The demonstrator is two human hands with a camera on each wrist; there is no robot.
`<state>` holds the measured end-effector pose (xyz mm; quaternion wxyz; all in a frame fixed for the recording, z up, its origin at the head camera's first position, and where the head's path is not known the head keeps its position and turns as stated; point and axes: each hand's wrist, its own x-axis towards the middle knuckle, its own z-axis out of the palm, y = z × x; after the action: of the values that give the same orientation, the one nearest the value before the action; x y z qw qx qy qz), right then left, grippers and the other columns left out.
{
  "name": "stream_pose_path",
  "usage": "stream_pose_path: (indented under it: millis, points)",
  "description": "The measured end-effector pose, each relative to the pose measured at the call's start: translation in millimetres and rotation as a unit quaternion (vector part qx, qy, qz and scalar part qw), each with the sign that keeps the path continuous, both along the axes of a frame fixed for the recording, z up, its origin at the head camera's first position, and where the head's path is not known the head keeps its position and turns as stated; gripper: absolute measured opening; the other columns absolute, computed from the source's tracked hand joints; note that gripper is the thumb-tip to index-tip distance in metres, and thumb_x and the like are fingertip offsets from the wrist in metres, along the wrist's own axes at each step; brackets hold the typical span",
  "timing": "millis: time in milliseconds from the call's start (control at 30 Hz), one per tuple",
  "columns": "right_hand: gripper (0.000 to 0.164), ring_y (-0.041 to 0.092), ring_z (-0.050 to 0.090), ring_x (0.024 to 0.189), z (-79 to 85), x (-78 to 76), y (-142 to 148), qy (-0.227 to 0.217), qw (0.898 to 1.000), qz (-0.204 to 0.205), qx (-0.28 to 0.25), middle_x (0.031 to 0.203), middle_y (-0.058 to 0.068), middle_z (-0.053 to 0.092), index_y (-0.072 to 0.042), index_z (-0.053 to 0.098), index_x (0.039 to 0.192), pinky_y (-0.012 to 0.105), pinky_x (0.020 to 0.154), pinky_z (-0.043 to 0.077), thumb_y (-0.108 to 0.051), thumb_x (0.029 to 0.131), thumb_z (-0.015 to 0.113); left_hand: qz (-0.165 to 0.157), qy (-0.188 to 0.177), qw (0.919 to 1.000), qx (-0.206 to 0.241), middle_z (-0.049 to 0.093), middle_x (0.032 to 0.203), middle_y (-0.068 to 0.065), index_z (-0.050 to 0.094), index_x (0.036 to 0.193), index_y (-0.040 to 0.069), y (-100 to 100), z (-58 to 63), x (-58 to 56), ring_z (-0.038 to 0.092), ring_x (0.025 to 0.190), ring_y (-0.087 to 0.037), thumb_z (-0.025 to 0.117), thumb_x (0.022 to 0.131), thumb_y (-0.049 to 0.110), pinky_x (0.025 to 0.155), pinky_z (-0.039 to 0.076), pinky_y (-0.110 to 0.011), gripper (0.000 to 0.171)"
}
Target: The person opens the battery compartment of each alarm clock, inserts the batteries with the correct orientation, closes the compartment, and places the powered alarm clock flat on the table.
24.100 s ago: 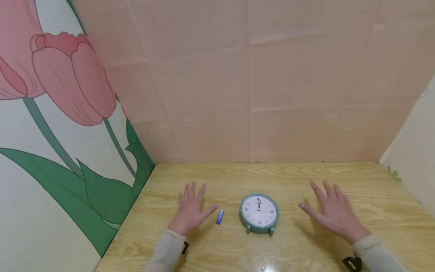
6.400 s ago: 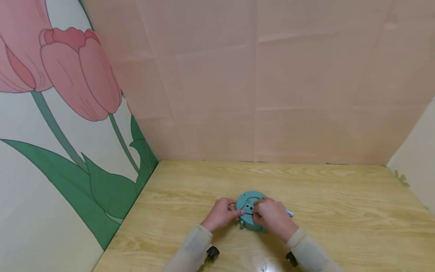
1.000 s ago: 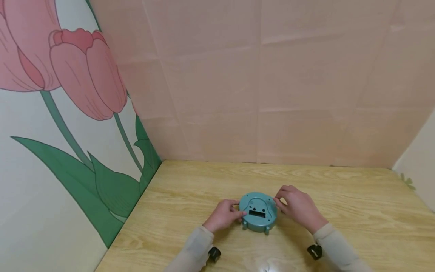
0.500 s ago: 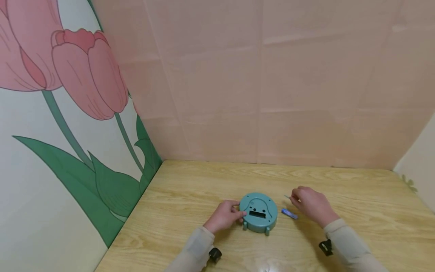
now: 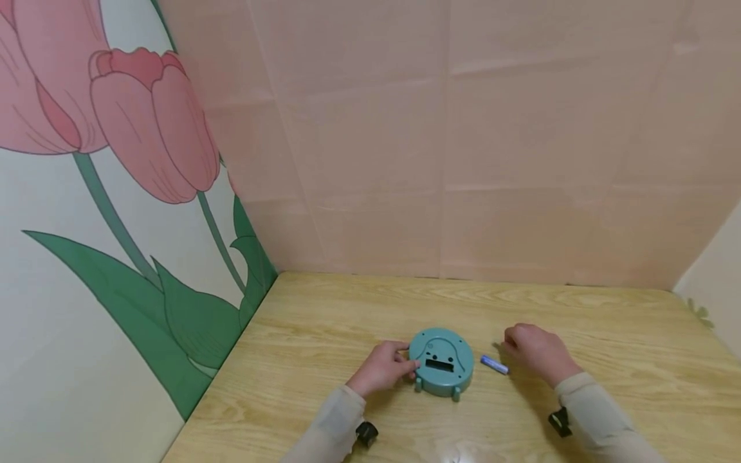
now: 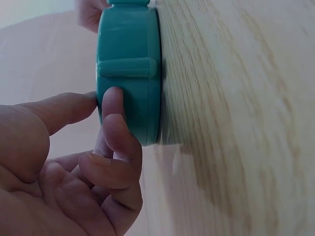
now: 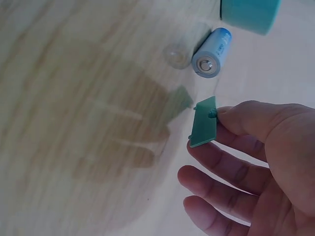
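A teal alarm clock (image 5: 441, 354) lies face down on the table, its back up and its battery compartment uncovered, with a dark slot showing. My left hand (image 5: 381, 368) holds the clock's left edge, thumb on the back and fingers against the side, as the left wrist view also shows. To the right of the clock, my right hand (image 5: 537, 350) pinches a small teal battery cover (image 7: 204, 123) between thumb and fingers, a little above the table. A blue battery (image 5: 494, 364) lies between the clock and my right hand, touched by neither.
The wood-grain table (image 5: 324, 308) meets a pink covered wall (image 5: 359, 141) at the back. A wall with painted tulips (image 5: 139, 122) rises on the left, and a pale wall (image 5: 714, 251) stands on the right.
The clock, face up at first, now lies face down, and its battery cover is off. Over the last second my right hand has drawn right, away from the clock, with the cover.
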<state>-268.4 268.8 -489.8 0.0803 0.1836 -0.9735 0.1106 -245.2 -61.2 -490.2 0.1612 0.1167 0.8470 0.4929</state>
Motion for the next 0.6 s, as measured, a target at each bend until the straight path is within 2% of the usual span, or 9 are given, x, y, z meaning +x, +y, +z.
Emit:
stream_pose_path:
  millis: [333,600]
  points:
    - [0.030,0.013,0.040,0.060,-6.4,-1.0,3.2,-0.013,1.000,-0.007,-0.001,0.064,-0.004,0.043,-0.017,0.052,0.067,0.030,0.051,0.033,-0.010,0.089,0.071,-0.001,0.005,1.0000,0.001,0.072,0.076,0.000,0.048,0.143,-0.005,0.8,-1.3,0.5,0.063,0.066,-0.016,0.068,0.097,0.022,0.053,0.049,-0.026,0.057]
    - [0.032,0.013,0.041,0.060,-7.2,-1.4,1.7,-0.020,1.000,-0.011,0.000,0.064,-0.004,0.044,-0.018,0.051,0.066,0.030,0.051,0.033,-0.013,0.089,0.074,0.002,0.002,1.0000,0.004,0.071,0.075,0.000,0.048,0.143,-0.006,0.6,-2.4,0.4,0.057,0.058,-0.014,0.068,0.097,0.021,0.049,0.047,-0.025,0.057]
